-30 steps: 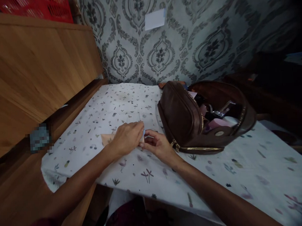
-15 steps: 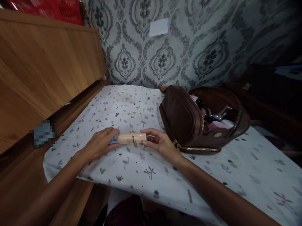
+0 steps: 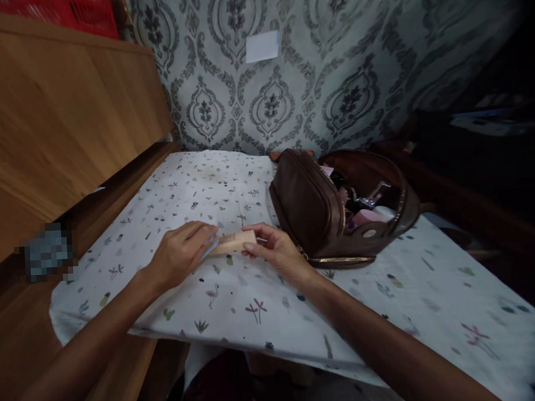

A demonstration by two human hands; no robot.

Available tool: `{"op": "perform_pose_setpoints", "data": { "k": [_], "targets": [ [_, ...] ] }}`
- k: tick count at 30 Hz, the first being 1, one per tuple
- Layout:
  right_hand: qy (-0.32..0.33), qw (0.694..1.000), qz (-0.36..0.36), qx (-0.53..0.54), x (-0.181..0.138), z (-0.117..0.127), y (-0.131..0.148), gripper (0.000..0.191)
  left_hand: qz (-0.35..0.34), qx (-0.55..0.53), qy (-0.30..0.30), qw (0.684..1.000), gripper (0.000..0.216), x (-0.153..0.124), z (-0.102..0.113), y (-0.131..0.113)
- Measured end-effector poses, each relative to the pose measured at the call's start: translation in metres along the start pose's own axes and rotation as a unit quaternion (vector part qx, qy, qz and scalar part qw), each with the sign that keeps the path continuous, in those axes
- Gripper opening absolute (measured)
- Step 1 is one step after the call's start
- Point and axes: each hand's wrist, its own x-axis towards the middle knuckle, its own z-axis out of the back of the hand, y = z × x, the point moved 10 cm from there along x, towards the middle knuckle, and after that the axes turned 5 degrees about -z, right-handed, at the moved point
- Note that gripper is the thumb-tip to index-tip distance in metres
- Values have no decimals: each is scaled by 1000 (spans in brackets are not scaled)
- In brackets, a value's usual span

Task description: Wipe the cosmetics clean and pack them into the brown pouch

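Observation:
A beige cosmetic bottle lies level just above the patterned cloth, its small print too blurred to read. My right hand pinches its right end between thumb and fingers. Round the other end, my left hand is closed on a light blue cloth, which presses against the bottle. The fingers and cloth hide that end of it. Just right of my right hand stands a brown bag, unzipped, with pink, white and dark items showing inside.
A white cloth with small plant and flamingo prints covers the table. Wooden furniture rises along the left, with a red basket on top. A white card is on the patterned wall behind.
The bottle has turned in my hands, and its printed face shows less. My left hand is more raised and covers more of the blue cloth. The view has shifted slightly right.

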Motion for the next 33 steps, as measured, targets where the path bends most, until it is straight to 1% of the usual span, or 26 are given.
{"op": "perform_pose_setpoints", "data": {
  "k": [2, 3, 4, 6, 7, 9, 11, 13, 14, 16, 19, 22, 26, 30, 33],
  "targets": [
    [23, 1000, 14, -9, -2, -6, 3, 41, 24, -36, -26, 999, 21, 18, -6, -8],
    [32, 999, 21, -10, -2, -9, 4, 39, 36, -56, -13, 998, 24, 26, -16, -12],
    [38, 999, 26, -11, -2, -10, 5, 37, 43, -72, 11, 996, 28, 32, -28, -17],
    [39, 999, 24, -7, -1, -10, 2, 37, 67, -85, 78, 991, 33, 37, -53, -20],
    [33, 999, 18, -3, 0, -8, 0, 39, 82, -84, 113, 987, 34, 35, -62, -18],
    [20, 1000, 1, 4, 2, -3, -5, 43, 115, -76, 174, 975, 35, 21, -72, -7],
    [11, 1000, -4, 5, 3, 0, -7, 44, 137, -72, 218, 964, 38, -2, -73, 7],
    [7, 1000, 0, -5, 2, 1, -5, 43, 150, -77, 243, 955, 43, -27, -68, 20],
    [6, 1000, 2, -11, 1, 2, -4, 42, 158, -81, 245, 953, 46, -40, -65, 26],
    [9, 1000, 5, -22, 0, 1, -2, 41, 171, -88, 229, 954, 51, -60, -57, 36],
    [17, 999, 13, -29, 0, -1, -1, 41, 178, -104, 192, 960, 52, -77, -51, 41],
    [10, 999, 20, -38, 3, 1, -3, 41, 182, -114, 174, 961, 51, -82, -54, 43],
    [-19, 999, 12, -25, 7, 6, -8, 49, 190, -109, 162, 962, 53, -82, -58, 48],
    [-3, 999, 31, -30, 10, 5, -7, 52, 185, -100, 151, 966, 62, -81, -58, 50],
    [13, 998, 33, -44, 11, 4, -7, 55, 185, -95, 148, 967, 61, -80, -58, 51]
  ]
}}
